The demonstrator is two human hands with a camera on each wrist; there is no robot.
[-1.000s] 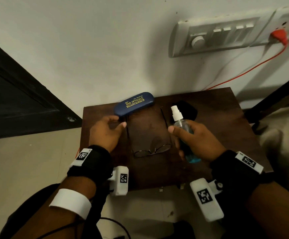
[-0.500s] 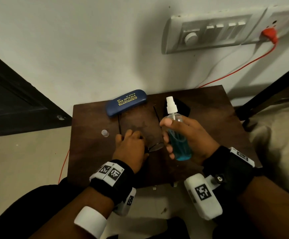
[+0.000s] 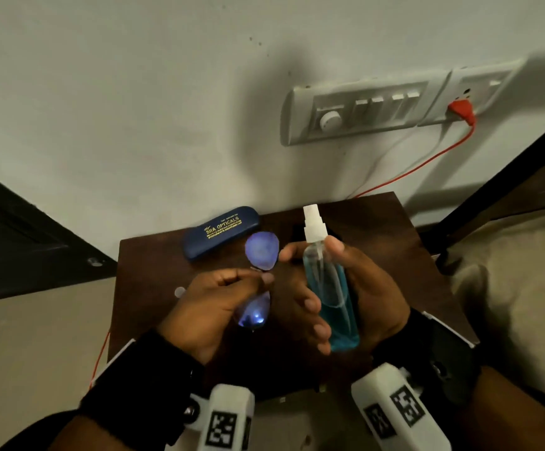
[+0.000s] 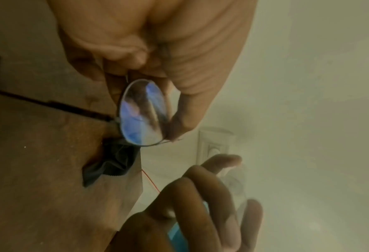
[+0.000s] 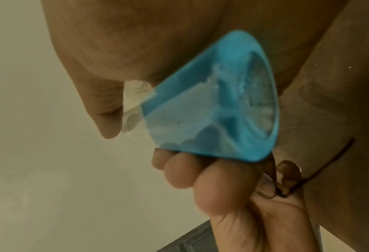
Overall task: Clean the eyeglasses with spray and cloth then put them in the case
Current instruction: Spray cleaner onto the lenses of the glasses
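Two oval lenses, eyeglasses (image 3: 262, 255) | clear cylindrical spray bottle (image 3: 329, 288)

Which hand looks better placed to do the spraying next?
The right hand. It already holds the spray bottle upright, its forefinger beside the white nozzle, next to the lenses. The left hand is busy pinching the eyeglasses at the bridge.

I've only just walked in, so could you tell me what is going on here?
A person is about to clean a pair of eyeglasses. The left hand pinches them at the bridge above a small brown table, and the right hand holds a spray bottle of blue liquid upright beside them. A closed blue case and a dark cloth lie on the table.
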